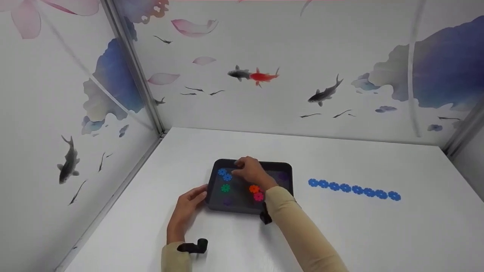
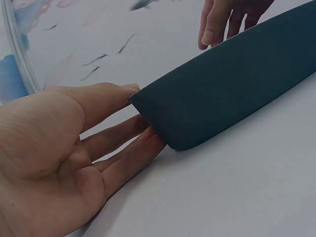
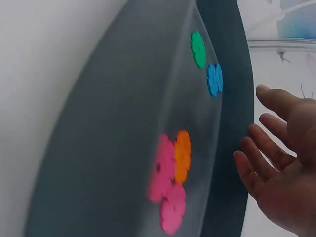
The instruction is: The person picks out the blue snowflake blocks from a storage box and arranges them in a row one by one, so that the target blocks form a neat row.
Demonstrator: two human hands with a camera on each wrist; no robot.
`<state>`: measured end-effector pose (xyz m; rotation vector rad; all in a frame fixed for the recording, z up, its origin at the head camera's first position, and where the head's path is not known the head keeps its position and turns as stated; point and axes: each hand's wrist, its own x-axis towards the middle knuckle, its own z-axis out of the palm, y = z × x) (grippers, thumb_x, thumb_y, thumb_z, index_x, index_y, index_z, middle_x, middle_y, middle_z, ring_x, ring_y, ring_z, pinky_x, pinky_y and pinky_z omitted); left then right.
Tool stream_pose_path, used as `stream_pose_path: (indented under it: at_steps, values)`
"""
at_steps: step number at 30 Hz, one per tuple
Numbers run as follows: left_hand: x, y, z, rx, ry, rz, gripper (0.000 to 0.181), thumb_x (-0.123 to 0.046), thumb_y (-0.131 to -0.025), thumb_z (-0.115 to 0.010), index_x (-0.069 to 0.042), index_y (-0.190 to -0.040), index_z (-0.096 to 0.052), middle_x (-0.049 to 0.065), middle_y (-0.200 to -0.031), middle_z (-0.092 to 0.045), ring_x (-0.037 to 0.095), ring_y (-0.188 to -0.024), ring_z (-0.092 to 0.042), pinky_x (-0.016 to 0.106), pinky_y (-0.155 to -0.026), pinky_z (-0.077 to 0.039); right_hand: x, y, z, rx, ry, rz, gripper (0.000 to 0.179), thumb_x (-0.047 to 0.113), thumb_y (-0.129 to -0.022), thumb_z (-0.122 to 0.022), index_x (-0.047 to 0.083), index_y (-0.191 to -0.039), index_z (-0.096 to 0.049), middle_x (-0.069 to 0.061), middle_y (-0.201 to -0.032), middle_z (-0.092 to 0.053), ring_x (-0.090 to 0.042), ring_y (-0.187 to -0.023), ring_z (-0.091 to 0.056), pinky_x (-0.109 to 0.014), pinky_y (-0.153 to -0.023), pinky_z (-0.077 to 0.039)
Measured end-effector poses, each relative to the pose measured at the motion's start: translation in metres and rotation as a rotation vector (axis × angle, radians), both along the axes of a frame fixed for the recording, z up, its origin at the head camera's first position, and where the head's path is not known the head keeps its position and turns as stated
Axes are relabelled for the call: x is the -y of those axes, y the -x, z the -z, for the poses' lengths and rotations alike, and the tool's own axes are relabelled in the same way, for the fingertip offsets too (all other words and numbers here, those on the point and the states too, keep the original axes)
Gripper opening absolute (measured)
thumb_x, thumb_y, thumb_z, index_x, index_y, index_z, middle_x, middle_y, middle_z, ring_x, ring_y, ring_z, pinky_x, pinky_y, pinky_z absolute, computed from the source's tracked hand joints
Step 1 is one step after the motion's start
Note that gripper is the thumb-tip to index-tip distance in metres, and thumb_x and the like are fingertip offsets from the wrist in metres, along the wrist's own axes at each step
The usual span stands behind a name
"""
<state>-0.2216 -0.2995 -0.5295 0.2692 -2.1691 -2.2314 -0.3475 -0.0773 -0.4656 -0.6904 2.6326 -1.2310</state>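
A dark shallow tray [image 1: 234, 207] holds flower-shaped plastic discs. My left hand [image 1: 186, 207] touches the tray's left side. In the left wrist view its thumb meets the rim and its extended fingers lie against the outer wall. My right hand [image 1: 251, 172] hovers over the tray's back part, fingers spread and loosely bent, with nothing seen between them in the right wrist view. Blue discs [image 1: 227, 177] lie to its left. A green disc [image 1: 225, 188], an orange disc [image 1: 254, 189] and a pink disc [image 1: 258, 197] lie nearer the front. The right forearm hides part of the tray.
Right of the tray, several blue discs [image 1: 357, 189] form a slightly slanting row on the white table [image 1: 378, 234]. Dim purple discs [image 1: 227, 201] lie in the tray. Walls [image 1: 283, 45] painted with fish and petals stand behind and at the left.
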Motion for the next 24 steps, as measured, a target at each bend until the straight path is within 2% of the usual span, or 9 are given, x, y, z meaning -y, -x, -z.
stream_pose_path:
  at_steps: [8,12,15,24]
  values:
    - [0.001,0.001,0.0,-0.006,-0.001,-0.008,0.042,-0.02,-0.1,-0.062,-0.009,-0.141,-0.058,0.014,-0.15,-0.053,0.03,-0.142,-0.048,0.043,-0.118,-0.04,0.025,-0.003,0.015,0.004,0.06,0.097,0.042,0.019,-0.092,-0.073,-0.007,-0.124,-0.065,-0.023,-0.119,-0.068,-0.033,-0.109,-0.064,-0.045,-0.099,-0.056]
    - [0.0,0.002,0.002,-0.005,0.022,-0.011,0.043,-0.021,-0.099,-0.064,-0.009,-0.14,-0.059,0.013,-0.147,-0.056,0.028,-0.138,-0.052,0.04,-0.116,-0.044,0.032,-0.004,0.024,0.031,0.084,0.131,0.045,0.019,-0.09,-0.075,-0.009,-0.124,-0.064,-0.023,-0.121,-0.068,-0.032,-0.112,-0.065,-0.045,-0.098,-0.056]
    - [-0.001,0.003,0.003,-0.01,0.025,-0.012,0.043,-0.022,-0.098,-0.065,-0.009,-0.139,-0.06,0.014,-0.145,-0.057,0.027,-0.137,-0.053,0.041,-0.114,-0.046,0.037,-0.005,0.03,0.071,0.103,0.162,0.046,0.018,-0.089,-0.077,-0.008,-0.125,-0.064,-0.022,-0.124,-0.068,-0.032,-0.115,-0.064,-0.045,-0.101,-0.055]
    - [0.001,0.003,0.003,-0.001,0.009,-0.011,0.044,-0.022,-0.098,-0.065,-0.008,-0.139,-0.059,0.014,-0.145,-0.057,0.027,-0.137,-0.053,0.04,-0.114,-0.046,0.045,-0.01,0.039,0.044,0.049,0.249,0.043,0.022,-0.084,-0.082,0.0,-0.119,-0.071,-0.021,-0.119,-0.063,-0.034,-0.114,-0.054,-0.046,-0.103,-0.049]
